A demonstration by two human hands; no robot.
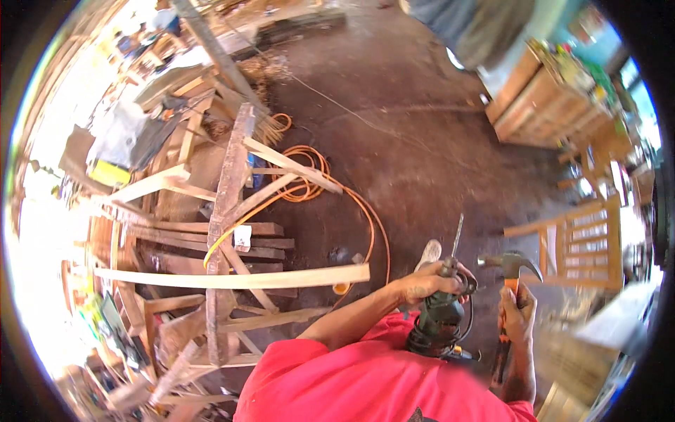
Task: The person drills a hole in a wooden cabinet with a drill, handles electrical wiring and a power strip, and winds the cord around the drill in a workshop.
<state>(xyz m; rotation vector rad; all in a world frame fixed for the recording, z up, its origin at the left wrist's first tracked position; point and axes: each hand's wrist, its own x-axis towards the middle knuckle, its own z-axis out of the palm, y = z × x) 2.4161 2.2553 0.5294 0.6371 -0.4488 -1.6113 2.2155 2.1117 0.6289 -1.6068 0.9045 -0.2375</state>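
Observation:
My left hand is closed round the front of a dark green power drill, held close to my red shirt. A long drill bit points away from me out of its front. A dark cord loops beside the drill's body. In my right hand, to the right of the drill, is a claw hammer. Its metal head is up, and the orange and black handle runs down through my closed fingers. The two tools are apart.
To my left, a long pale wood strip lies across a narrow beam with wooden braces. An orange cord coils on the dark floor. A wooden chair and a wooden cabinet stand on the right. A shoe shows below.

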